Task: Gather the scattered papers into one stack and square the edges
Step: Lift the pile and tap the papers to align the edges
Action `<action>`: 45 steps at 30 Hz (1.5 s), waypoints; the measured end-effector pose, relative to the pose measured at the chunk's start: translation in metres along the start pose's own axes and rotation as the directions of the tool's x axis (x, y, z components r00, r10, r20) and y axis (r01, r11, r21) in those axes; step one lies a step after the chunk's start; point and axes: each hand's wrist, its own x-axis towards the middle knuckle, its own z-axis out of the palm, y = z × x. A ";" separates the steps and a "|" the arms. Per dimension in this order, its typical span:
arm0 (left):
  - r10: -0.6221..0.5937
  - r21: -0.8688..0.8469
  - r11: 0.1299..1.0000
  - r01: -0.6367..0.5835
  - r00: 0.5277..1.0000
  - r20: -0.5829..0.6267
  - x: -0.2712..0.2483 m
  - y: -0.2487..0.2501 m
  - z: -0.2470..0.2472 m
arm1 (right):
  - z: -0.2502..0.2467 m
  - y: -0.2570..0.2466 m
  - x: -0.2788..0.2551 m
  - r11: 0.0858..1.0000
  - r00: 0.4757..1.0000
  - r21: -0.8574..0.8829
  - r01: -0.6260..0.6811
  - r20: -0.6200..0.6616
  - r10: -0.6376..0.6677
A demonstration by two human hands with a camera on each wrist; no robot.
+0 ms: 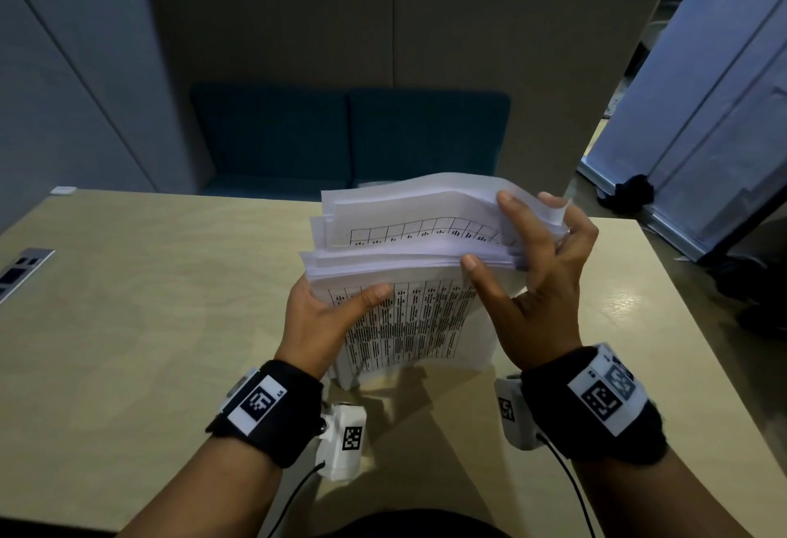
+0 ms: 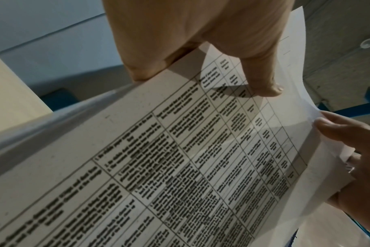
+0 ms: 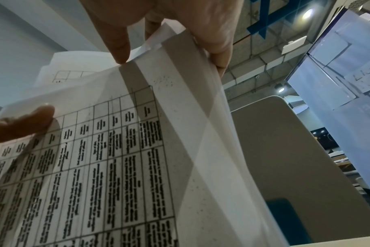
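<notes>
A stack of white printed papers (image 1: 409, 316) stands on its lower edge on the light wooden table (image 1: 149, 282), upright and leaning away from me. Its top edges are uneven and fanned. My left hand (image 1: 328, 312) grips the stack's left side, thumb across the front sheet with its printed table. My right hand (image 1: 541, 265) grips the upper right corner, thumb on the front and fingers curled over the top sheets. The left wrist view shows the front sheet (image 2: 180, 158) with the left thumb (image 2: 262, 80) on it. In the right wrist view the right fingers (image 3: 217, 38) pinch the sheet's edge (image 3: 190, 117).
A power socket panel (image 1: 21, 269) is set in the table at the far left. A teal sofa (image 1: 349, 137) stands beyond the table's far edge. A whiteboard on a stand (image 1: 702, 111) leans at the right.
</notes>
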 end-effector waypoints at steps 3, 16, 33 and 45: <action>0.006 -0.009 1.000 -0.006 1.000 0.005 0.000 -0.002 0.000 | 0.000 0.002 0.000 1.000 1.000 -0.005 0.004 0.004 -0.004; -0.013 0.066 0.998 0.013 1.000 -0.012 0.000 -0.012 -0.003 | -0.001 0.007 0.001 0.997 0.999 0.068 -0.032 -0.010 0.033; -0.038 0.008 0.999 0.038 0.999 0.020 -0.002 -0.015 -0.004 | -0.004 0.005 0.003 0.998 0.997 -0.056 0.024 0.076 -0.020; -0.050 0.038 0.998 0.049 0.999 0.023 -0.001 -0.014 -0.005 | -0.002 0.006 0.003 0.995 0.992 0.054 0.079 -0.098 -0.074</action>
